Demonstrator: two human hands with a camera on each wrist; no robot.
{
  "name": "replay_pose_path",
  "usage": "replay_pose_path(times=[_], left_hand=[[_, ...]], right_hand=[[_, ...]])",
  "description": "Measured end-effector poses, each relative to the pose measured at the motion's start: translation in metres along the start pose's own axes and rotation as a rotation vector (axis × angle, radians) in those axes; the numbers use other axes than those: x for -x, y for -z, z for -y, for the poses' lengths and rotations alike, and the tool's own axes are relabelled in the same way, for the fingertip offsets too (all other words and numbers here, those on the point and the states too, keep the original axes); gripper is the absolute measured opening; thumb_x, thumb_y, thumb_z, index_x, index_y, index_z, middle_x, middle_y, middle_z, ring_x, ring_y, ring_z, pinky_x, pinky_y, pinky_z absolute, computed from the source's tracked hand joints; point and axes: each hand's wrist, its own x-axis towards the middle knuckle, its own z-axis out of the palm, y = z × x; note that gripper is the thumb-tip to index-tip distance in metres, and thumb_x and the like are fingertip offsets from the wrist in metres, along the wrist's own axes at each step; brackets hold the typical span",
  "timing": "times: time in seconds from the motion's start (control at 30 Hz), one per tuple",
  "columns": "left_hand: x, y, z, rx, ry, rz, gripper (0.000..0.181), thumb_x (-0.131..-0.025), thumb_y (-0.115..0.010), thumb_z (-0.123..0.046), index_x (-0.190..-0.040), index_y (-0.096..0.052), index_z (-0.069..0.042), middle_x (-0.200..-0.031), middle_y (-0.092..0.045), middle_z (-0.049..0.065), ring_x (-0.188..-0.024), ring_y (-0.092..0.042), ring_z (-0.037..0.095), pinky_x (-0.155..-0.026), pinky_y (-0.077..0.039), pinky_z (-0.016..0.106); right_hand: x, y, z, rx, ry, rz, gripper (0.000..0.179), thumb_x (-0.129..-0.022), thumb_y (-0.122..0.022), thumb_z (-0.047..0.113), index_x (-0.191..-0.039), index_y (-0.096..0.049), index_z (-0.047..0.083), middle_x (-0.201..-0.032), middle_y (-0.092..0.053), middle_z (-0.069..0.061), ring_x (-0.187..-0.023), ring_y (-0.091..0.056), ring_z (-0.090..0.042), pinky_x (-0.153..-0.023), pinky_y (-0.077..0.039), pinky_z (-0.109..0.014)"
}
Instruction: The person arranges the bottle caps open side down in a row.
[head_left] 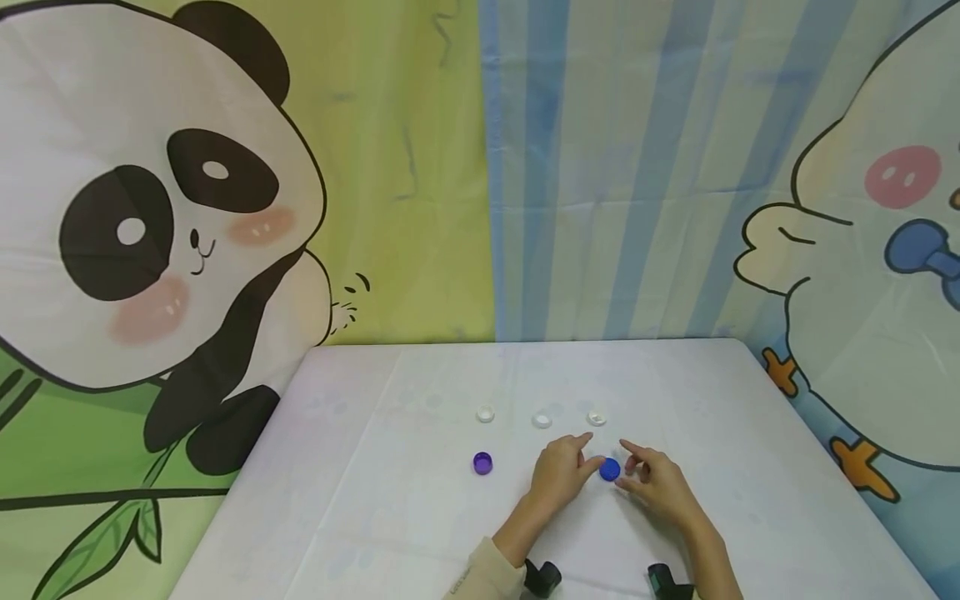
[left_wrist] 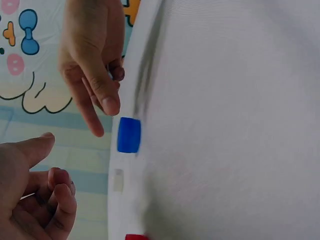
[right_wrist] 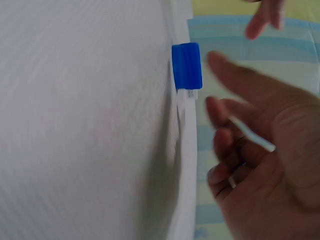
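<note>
A small blue tub-like cylinder (head_left: 610, 469) stands on the white-covered table between the two hands. Its straight side shows in both wrist views. The left hand (head_left: 561, 471) is just left of it, index finger and thumb extended, other fingers loosely bent. On the other side the right hand (head_left: 660, 487) has its thumb and index finger apart, the rest loosely curled. Both wrist views show gaps between the fingers and the blue cylinder (right_wrist: 187, 66). Neither hand holds anything.
Three white round lid-like pieces (head_left: 542, 420) lie in a row farther back. A purple round open-topped piece (head_left: 482, 463) is to the left. The left wrist view catches the edge of a red object (left_wrist: 136, 237). Printed curtains stand behind the table (head_left: 375, 500).
</note>
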Motion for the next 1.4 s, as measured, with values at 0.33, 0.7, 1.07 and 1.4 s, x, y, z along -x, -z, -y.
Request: replay_pose_path(times=[0.33,0.7,1.07,1.4], left_hand=[[0.006,0.045,0.023,0.017,0.08,-0.121,0.026,-0.076,-0.071,-0.023,-0.1,-0.069,-0.016,-0.058,-0.048,-0.011,-0.05,-0.038,-0.001,-0.045,-0.03,0.013],[0.025,0.048,0.043,0.06,0.179,-0.008,0.027,-0.07,-0.074,-0.014,-0.096,-0.071,-0.014,-0.055,-0.049,-0.01,-0.049,-0.038,-0.001,-0.043,-0.031,0.015],[0.034,0.038,0.057,0.123,0.218,0.079,0.031,-0.069,-0.076,-0.015,-0.099,-0.069,-0.009,-0.055,-0.053,-0.006,-0.048,-0.039,-0.002,-0.044,-0.033,0.016],[0.037,0.027,0.064,0.098,0.21,0.05,0.026,-0.069,-0.076,-0.016,-0.094,-0.071,-0.013,-0.055,-0.051,-0.009,-0.05,-0.039,-0.002,-0.047,-0.032,0.016]], right_hand=[[-0.003,0.0,0.043,-0.071,0.123,-0.153,0.043,-0.076,-0.07,0.032,-0.115,-0.06,0.016,-0.08,-0.056,0.008,-0.072,-0.045,-0.013,-0.058,-0.036,-0.022],[-0.009,-0.039,0.07,-0.176,0.09,-0.102,0.03,-0.077,-0.071,0.019,-0.106,-0.066,0.013,-0.069,-0.055,0.008,-0.059,-0.046,-0.011,-0.05,-0.038,-0.02],[-0.014,-0.068,0.068,-0.157,0.012,-0.045,0.03,-0.073,-0.072,0.008,-0.102,-0.066,0.01,-0.066,-0.055,0.005,-0.052,-0.044,-0.005,-0.048,-0.038,-0.019],[-0.011,-0.077,0.063,-0.16,0.095,-0.036,0.032,-0.072,-0.07,0.004,-0.104,-0.063,0.006,-0.068,-0.057,0.004,-0.056,-0.046,-0.004,-0.05,-0.038,-0.02]])
